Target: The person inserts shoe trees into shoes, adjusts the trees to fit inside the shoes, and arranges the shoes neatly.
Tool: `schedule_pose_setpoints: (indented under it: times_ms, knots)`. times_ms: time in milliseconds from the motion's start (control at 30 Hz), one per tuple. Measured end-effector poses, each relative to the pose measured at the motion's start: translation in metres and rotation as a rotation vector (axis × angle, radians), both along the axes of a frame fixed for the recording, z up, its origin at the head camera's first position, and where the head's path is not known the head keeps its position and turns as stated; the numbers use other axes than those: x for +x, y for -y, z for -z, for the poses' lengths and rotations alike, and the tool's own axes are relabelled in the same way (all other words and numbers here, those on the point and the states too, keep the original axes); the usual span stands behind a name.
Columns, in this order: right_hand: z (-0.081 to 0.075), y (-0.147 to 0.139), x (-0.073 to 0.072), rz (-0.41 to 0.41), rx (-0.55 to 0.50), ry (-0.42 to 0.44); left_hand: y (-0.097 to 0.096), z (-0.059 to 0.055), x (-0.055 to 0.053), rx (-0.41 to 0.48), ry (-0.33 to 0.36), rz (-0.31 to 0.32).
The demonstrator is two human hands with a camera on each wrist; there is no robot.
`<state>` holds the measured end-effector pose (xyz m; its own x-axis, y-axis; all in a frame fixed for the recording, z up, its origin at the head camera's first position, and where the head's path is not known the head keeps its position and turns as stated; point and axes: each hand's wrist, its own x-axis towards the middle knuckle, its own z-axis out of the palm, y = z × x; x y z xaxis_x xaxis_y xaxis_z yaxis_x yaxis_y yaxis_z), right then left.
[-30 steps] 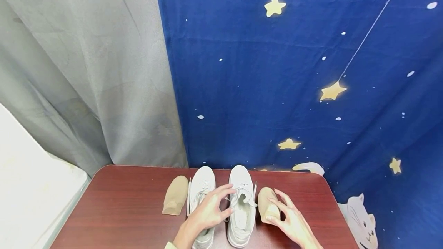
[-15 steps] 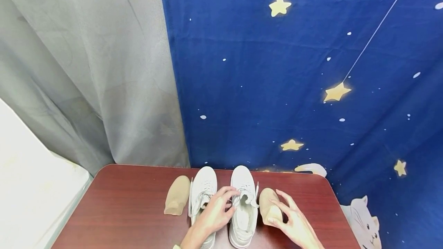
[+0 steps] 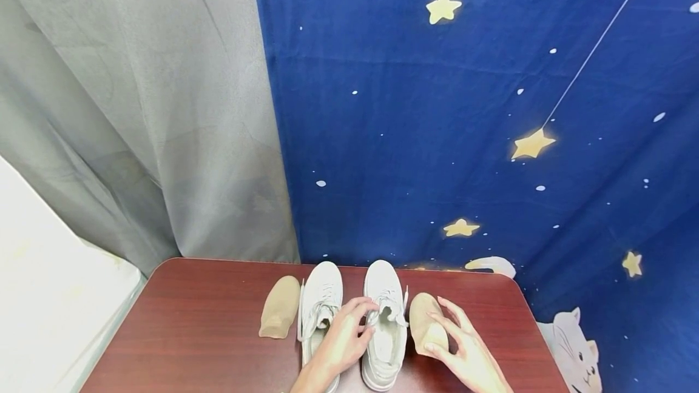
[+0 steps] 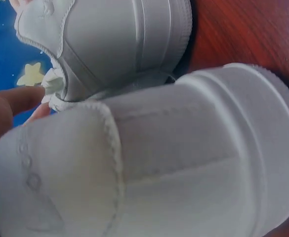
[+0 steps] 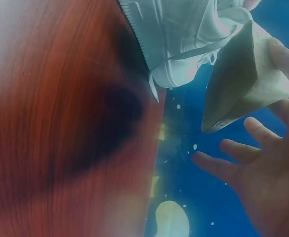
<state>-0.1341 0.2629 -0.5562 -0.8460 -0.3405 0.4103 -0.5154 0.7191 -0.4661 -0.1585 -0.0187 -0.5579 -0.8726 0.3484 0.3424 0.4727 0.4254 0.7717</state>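
Two white lace-up sneakers stand side by side, toes away from me: the left sneaker (image 3: 322, 284) and the right sneaker (image 3: 380, 279). Reaching over the left one, my left hand (image 3: 345, 339) has bent fingers spread at the right sneaker's opening; in the left wrist view a fingertip (image 4: 35, 95) touches the edge by its tongue. My right hand (image 3: 464, 344) holds a beige toe-shaped shoe insert (image 3: 423, 320) between thumb and fingers, right of the sneakers. It looks folded and hollow in the right wrist view, with other fingers stretched out below. A matching insert (image 3: 280, 308) lies left of the sneakers.
The dark red wooden table (image 3: 202, 332) has its far edge just beyond the shoe toes. Behind it hang a grey curtain (image 3: 213, 168) and a blue star-patterned curtain (image 3: 382, 168). A white surface (image 3: 49, 296) adjoins on the left.
My left fingers have drawn closer together at the right sneaker's opening. The insert in my right hand has shifted slightly. The whole view has moved a little sideways.
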Motion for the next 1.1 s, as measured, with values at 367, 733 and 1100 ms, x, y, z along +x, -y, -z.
schedule_pose_setpoints:
  times_ms: [367,733,1100]
  knots:
    - [-0.001,0.005,0.002,-0.051,-0.104,0.063,-0.005,0.000,0.002,-0.121,-0.083,-0.128]
    - [-0.014,0.010,0.006,-0.065,-0.108,0.028,-0.005,0.003,-0.003,-0.133,-0.074,-0.155]
    - [-0.025,0.013,0.015,-0.095,-0.106,0.014,-0.005,0.006,-0.003,-0.076,-0.071,-0.131]
